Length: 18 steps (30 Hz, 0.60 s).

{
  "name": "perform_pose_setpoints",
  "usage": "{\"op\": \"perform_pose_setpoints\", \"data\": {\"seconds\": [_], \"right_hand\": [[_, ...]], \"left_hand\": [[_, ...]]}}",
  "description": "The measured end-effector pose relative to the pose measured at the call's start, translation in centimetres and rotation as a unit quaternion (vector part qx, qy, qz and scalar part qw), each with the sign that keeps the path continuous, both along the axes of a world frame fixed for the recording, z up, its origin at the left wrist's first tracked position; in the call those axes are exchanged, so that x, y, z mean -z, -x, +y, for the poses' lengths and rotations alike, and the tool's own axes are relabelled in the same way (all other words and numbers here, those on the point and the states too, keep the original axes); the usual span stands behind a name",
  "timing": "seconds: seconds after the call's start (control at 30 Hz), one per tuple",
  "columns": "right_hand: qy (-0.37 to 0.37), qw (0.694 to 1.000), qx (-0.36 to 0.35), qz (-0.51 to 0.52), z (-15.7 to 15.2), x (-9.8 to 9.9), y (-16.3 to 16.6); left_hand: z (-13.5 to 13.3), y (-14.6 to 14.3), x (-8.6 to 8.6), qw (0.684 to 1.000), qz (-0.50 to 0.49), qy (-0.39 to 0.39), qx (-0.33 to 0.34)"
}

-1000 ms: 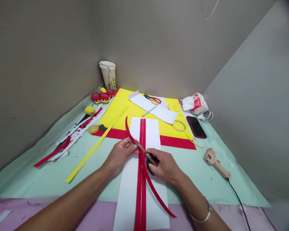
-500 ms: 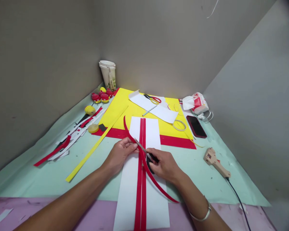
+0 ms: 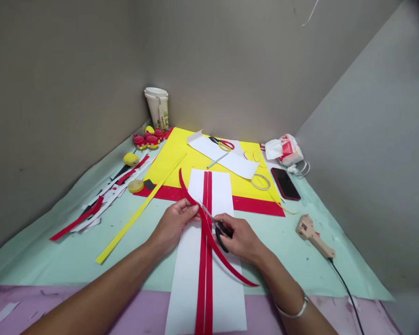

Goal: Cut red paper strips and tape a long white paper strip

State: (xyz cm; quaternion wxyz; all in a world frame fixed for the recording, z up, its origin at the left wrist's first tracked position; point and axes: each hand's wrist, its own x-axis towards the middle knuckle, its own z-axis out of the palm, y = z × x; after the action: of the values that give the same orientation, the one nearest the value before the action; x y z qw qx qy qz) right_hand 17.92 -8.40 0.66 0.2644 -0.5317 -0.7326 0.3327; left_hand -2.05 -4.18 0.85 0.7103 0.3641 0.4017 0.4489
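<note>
My left hand pinches a narrow red strip near its middle; the strip curves from upper left down to lower right. In my right hand is a pair of scissors with black handles, its blades pointing up and left beside the red strip, close to my left fingertips. Whether the blades touch the strip I cannot tell. Beneath both hands lies a long white sheet with two parallel red bands running along its length.
Behind the sheet are yellow boards with red edging, bearing white paper and other scissors. A yellow strip and paper scraps lie left. A phone and glue gun with its cord lie right.
The scissors have shifted slightly right, and their blades now lie on the right side of the red strip. The strip's lower end has risen a little. My left hand stays nearly in place.
</note>
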Motion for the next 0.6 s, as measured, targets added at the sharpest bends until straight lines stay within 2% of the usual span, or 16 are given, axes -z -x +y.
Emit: {"op": "perform_pose_setpoints", "data": {"seconds": [0.6], "right_hand": [[-0.016,1.000,-0.008,-0.018,-0.53,-0.78,0.56]], "left_hand": [[0.02,-0.01,0.41,1.000,0.014,-0.006,-0.015]]}}
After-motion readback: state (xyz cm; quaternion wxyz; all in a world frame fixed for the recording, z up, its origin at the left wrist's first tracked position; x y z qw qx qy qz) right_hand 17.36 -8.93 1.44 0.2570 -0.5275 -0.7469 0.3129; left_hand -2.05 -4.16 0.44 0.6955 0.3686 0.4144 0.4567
